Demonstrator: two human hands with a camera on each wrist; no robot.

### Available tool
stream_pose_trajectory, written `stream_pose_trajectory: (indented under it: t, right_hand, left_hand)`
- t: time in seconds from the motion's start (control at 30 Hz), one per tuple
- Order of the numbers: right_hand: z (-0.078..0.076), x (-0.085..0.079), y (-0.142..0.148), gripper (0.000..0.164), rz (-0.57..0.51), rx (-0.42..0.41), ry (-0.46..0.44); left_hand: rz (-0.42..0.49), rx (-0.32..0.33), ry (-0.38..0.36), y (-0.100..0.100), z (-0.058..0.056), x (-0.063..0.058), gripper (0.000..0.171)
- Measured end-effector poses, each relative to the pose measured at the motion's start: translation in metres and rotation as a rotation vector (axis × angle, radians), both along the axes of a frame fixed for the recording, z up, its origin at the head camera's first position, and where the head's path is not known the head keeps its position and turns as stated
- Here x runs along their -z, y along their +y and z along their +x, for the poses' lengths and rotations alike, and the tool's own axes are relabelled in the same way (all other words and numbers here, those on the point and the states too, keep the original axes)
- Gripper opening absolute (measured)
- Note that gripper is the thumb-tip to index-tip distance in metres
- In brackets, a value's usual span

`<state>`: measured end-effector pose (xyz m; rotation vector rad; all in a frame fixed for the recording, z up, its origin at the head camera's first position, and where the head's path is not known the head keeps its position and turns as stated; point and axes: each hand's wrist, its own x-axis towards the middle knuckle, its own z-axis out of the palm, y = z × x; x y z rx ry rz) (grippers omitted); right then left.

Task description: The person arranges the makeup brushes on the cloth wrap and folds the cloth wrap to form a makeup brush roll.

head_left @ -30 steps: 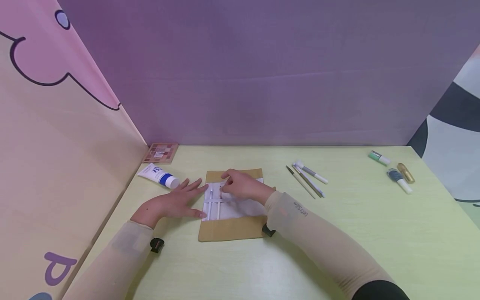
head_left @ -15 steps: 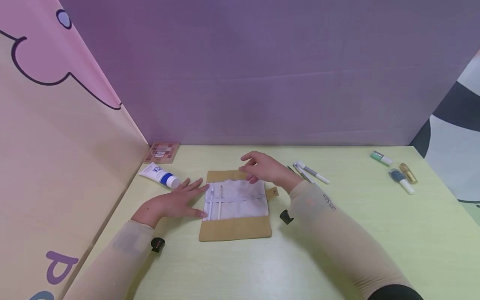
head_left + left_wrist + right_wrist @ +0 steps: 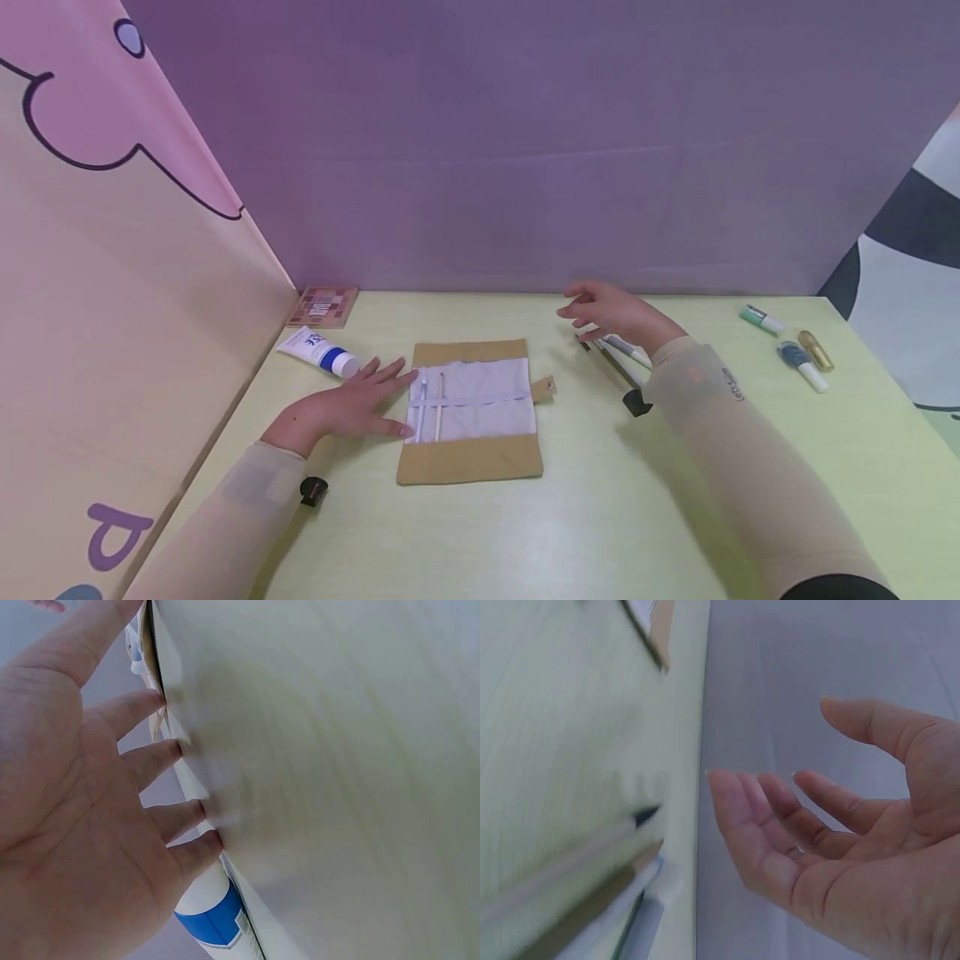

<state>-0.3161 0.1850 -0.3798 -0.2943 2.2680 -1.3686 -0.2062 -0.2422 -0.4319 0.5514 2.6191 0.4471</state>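
A tan fabric brush roll (image 3: 472, 460) lies unrolled on the table, its white inner pocket panel facing up. Two slim white sticks, one a thin brush (image 3: 439, 412), are tucked under the panel's band at the left side. My left hand (image 3: 348, 410) is spread flat, with thumb and index fingertip at the roll's left edge. To the right, my right hand (image 3: 618, 317) hovers with loosely bent fingers and nothing between them. Below it lie several slim tools, among them a dark-tipped brush (image 3: 570, 862), a brown-handled one (image 3: 581, 911) and a grey-and-white pen-like one (image 3: 636, 354), partly covered by the hand.
A white tube with a blue band (image 3: 318, 350) lies beside my left fingers, with a checkered makeup palette (image 3: 322, 307) behind it. At the far right lie a green-and-white piece (image 3: 761, 319), a blue-and-white brush (image 3: 802, 365) and a gold cylinder (image 3: 816, 350). A purple backdrop (image 3: 525, 167) stands behind the table.
My right hand has left the brush roll's pockets and moved right, over the loose slim tools. The thin brush stays in the roll. My left hand has kept its place.
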Motion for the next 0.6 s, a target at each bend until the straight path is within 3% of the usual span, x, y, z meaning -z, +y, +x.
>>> stream_pose_trajectory:
  t: [0.3, 0.6]
  right_hand:
    - [0.001, 0.007, 0.023, 0.070, 0.026, 0.019, 0.005]
    - [0.010, 0.021, 0.037, 0.067, 0.107, -0.059, -0.024]
  left_hand:
    - [0.003, -0.007, -0.006, 0.001, 0.001, -0.001, 0.102]
    - [-0.003, -0.003, 0.003, 0.000, 0.000, -0.001, 0.102]
